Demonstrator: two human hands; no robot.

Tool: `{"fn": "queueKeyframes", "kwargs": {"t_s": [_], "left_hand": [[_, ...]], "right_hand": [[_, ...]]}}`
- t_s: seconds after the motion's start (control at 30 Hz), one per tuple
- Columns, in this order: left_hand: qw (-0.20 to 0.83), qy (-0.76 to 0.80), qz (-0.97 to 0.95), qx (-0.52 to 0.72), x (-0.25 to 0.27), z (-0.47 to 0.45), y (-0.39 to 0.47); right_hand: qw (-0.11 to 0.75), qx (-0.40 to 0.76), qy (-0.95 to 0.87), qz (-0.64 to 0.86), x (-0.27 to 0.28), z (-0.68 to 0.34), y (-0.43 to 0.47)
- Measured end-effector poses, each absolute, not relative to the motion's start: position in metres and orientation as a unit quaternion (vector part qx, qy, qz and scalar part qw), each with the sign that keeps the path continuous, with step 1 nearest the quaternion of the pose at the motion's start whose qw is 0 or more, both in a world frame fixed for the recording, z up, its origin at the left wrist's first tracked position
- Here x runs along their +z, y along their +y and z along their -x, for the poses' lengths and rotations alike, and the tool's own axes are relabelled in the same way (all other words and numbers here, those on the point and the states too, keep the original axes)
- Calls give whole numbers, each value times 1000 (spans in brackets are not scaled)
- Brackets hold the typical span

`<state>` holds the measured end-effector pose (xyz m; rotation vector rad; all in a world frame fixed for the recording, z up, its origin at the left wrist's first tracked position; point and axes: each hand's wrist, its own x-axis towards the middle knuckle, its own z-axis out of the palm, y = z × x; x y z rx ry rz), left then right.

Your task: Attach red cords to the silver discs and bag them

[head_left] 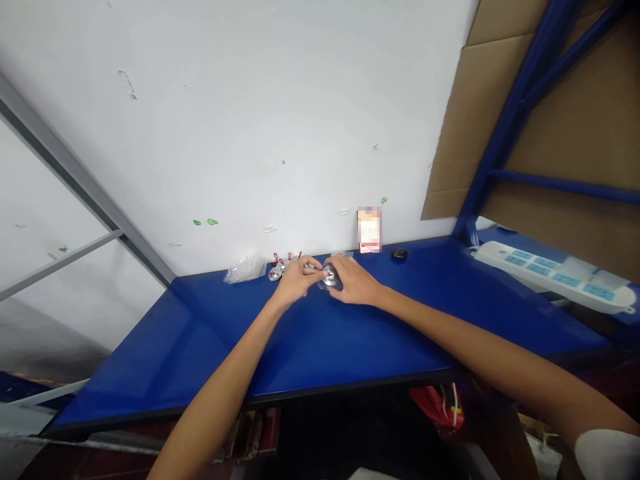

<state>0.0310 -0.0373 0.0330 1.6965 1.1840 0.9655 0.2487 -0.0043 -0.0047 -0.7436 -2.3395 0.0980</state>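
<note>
Above the blue table, both hands meet at a round silver pendant point(329, 275) with a red mark on its face. Clear plastic point(323, 285), probably a small bag, shows around its lower edge. My right hand point(355, 280) curls around the pendant from the right and grips it. Thumb and index finger of my left hand point(295, 283) close together at the pendant's left edge. Beside and partly behind my left hand lie several similar silver pendants point(275, 274) with red cord loops. Further left is a stack of clear plastic bags point(246, 268).
The blue table point(345, 353) stands against a white wall. A pixelated card or box point(370, 230) leans on the wall, with a small black object point(399, 254) to its right. A white power strip point(553, 275) lies far right by a blue metal frame point(510, 133).
</note>
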Motion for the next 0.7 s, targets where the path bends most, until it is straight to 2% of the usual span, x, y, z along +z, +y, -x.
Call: {"fn": "queueKeyframes", "kwargs": {"t_s": [0.1,0.23,0.33,0.57,0.7], "left_hand": [[394,447,-715,366,36,-34,-43],[172,468,-773,393,43,-30,-47],[81,499,-758,413,47,-22,-44],[9,614,-700,364,35,12,-17],[-9,657,-695,291,21,33,-2]], "right_hand": [[351,54,-892,279,-6,-248,-3],[363,82,-883,286,-8,-251,0],[363,141,-869,305,-7,-253,0],[360,348,-802,326,-4,-251,-1],[385,576,-666,276,-6,-247,2]]}}
